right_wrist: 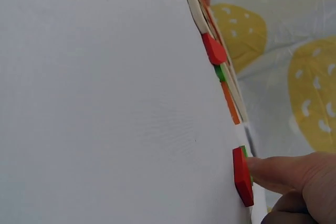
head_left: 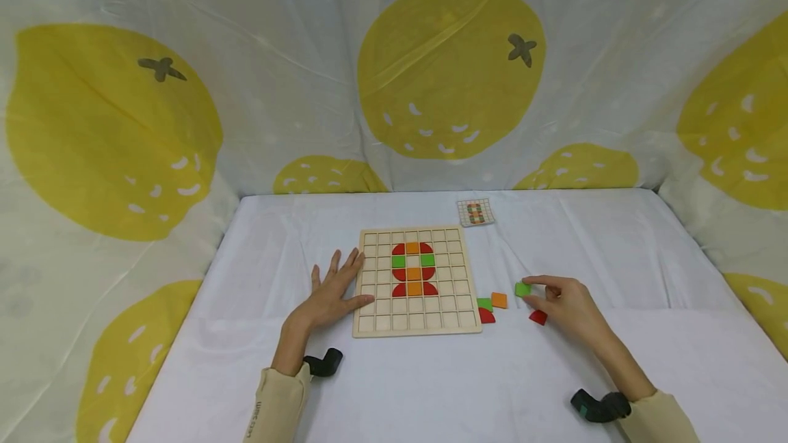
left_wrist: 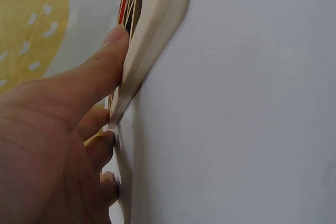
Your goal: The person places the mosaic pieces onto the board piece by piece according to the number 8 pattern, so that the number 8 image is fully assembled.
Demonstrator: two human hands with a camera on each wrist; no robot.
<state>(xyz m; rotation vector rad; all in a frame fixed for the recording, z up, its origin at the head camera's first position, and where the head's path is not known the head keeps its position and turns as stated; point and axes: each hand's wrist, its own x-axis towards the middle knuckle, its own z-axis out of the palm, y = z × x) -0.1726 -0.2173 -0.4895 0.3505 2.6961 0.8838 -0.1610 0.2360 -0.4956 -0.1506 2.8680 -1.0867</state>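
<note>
My right hand (head_left: 569,310) pinches a green square tile (head_left: 522,289) between thumb and index finger, right of the board. Just below that tile lies a red quarter-round tile (head_left: 538,318); in the right wrist view, the red tile (right_wrist: 242,177) partly hides the green one. With fingers spread, my left hand (head_left: 329,301) touches the left edge of a wooden grid board (head_left: 384,323), its thumb at the rim in the left wrist view. Red rounded, orange square (head_left: 413,273) and green square tiles sit in the board's middle columns, forming a symmetrical pattern.
Against the board's right edge lie a green tile (head_left: 484,303) and a red rounded tile (head_left: 486,316), with an orange tile (head_left: 499,301) beside them. A small pattern card (head_left: 475,212) lies behind the board. White cloth (head_left: 431,388) covers the table.
</note>
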